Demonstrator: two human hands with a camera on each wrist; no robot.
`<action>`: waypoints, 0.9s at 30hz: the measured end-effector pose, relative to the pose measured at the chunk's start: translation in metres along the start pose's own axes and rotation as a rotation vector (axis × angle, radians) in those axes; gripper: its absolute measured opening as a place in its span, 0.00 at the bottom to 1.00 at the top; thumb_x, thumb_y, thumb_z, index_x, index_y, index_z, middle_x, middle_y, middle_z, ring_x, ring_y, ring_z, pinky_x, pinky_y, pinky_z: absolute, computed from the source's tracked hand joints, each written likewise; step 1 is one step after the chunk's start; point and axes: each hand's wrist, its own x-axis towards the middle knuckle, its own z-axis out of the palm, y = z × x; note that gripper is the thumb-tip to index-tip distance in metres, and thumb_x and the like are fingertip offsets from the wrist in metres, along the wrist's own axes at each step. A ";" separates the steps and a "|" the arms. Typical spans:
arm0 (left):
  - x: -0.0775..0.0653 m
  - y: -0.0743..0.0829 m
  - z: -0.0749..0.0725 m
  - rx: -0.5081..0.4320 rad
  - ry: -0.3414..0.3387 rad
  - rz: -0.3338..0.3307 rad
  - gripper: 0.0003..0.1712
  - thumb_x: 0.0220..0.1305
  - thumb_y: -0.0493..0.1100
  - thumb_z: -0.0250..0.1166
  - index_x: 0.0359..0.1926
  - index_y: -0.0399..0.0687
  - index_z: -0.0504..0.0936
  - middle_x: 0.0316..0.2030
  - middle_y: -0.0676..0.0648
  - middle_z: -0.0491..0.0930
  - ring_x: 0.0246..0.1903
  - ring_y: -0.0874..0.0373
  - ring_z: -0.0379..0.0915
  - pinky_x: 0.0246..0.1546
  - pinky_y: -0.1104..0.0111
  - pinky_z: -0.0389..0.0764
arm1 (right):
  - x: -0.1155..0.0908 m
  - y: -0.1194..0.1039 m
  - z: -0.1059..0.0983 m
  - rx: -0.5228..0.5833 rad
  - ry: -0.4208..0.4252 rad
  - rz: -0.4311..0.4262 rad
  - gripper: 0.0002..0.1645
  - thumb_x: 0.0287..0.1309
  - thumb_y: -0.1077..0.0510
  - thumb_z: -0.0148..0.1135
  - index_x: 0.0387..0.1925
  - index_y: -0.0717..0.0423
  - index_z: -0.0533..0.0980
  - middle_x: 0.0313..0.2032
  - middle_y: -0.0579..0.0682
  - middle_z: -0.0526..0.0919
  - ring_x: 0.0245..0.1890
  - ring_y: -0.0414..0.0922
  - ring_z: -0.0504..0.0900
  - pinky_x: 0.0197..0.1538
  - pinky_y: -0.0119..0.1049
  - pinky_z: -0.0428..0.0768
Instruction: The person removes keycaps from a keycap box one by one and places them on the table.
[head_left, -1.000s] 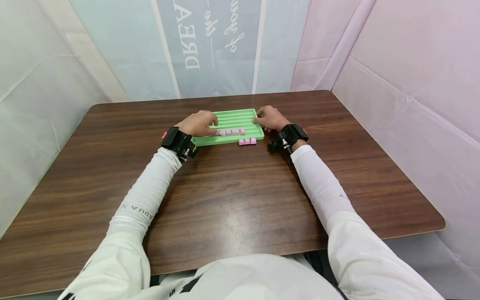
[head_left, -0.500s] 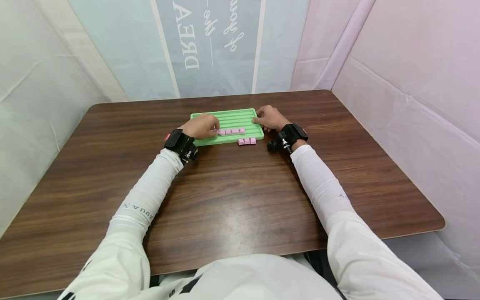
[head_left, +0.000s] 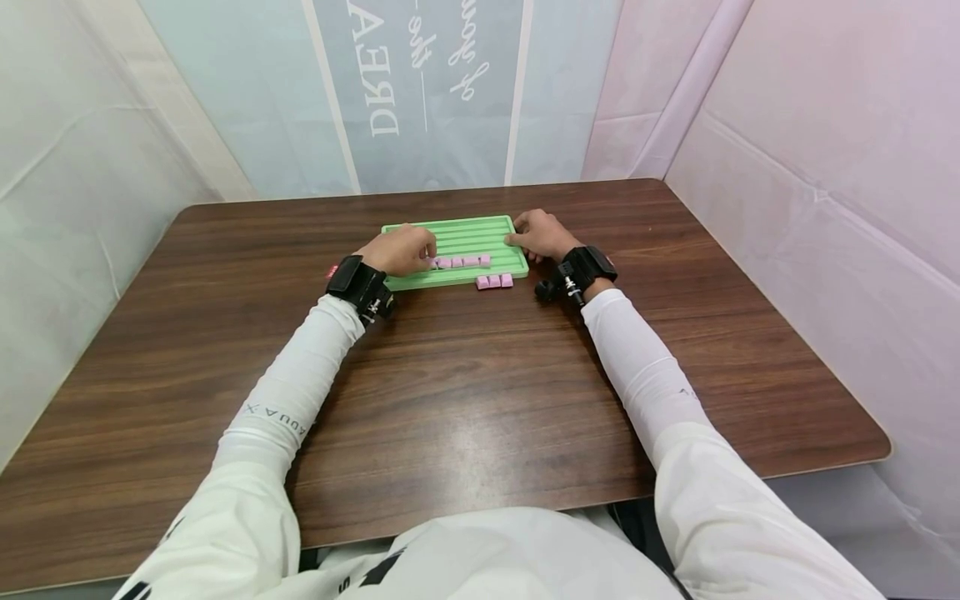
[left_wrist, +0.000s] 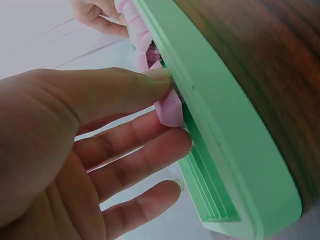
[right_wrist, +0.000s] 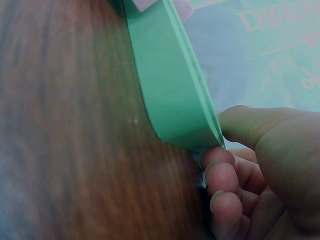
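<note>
A ridged green tray (head_left: 474, 235) lies toward the far side of the table. My left hand (head_left: 401, 251) is over its left front part, and in the left wrist view the thumb and index finger pinch a pink keycap (left_wrist: 170, 111) close to the tray's front wall. Further pink keycaps (head_left: 470, 262) stand in a row along the front channel, to the right of that hand. At the tray's right end, my right hand (head_left: 546, 237) grips the corner, its thumb on the rim and its other fingers curled against the outer side.
Three pink keycaps (head_left: 494, 282) sit side by side at the tray's front edge, near the right corner. Brown wood-grain table (head_left: 465, 375) extends around the tray. Pale fabric panels (head_left: 825, 167) rise behind the table and along both sides.
Over the last second my left hand has shifted slightly at the left end of the keycap row, its fingers drawing down to the channel. The right hand and the tray have stayed put.
</note>
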 end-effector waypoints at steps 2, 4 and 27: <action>-0.001 -0.001 -0.001 -0.008 -0.002 -0.003 0.13 0.66 0.36 0.58 0.49 0.39 0.81 0.49 0.39 0.80 0.47 0.47 0.77 0.49 0.55 0.76 | 0.000 0.000 0.000 -0.002 -0.001 0.001 0.34 0.63 0.46 0.59 0.63 0.62 0.67 0.22 0.48 0.78 0.18 0.42 0.75 0.24 0.35 0.76; -0.001 -0.001 -0.002 -0.025 -0.007 -0.012 0.13 0.67 0.36 0.58 0.50 0.39 0.80 0.49 0.39 0.79 0.47 0.47 0.76 0.48 0.56 0.76 | 0.000 0.000 0.000 -0.003 -0.002 0.001 0.34 0.63 0.46 0.59 0.63 0.62 0.67 0.22 0.48 0.78 0.18 0.42 0.75 0.24 0.35 0.76; -0.008 0.005 -0.013 -0.013 -0.065 -0.051 0.12 0.67 0.40 0.59 0.48 0.42 0.80 0.46 0.41 0.79 0.45 0.48 0.76 0.46 0.57 0.76 | -0.002 0.001 0.001 0.003 0.007 -0.013 0.33 0.64 0.46 0.59 0.64 0.61 0.67 0.22 0.49 0.77 0.19 0.43 0.75 0.24 0.36 0.76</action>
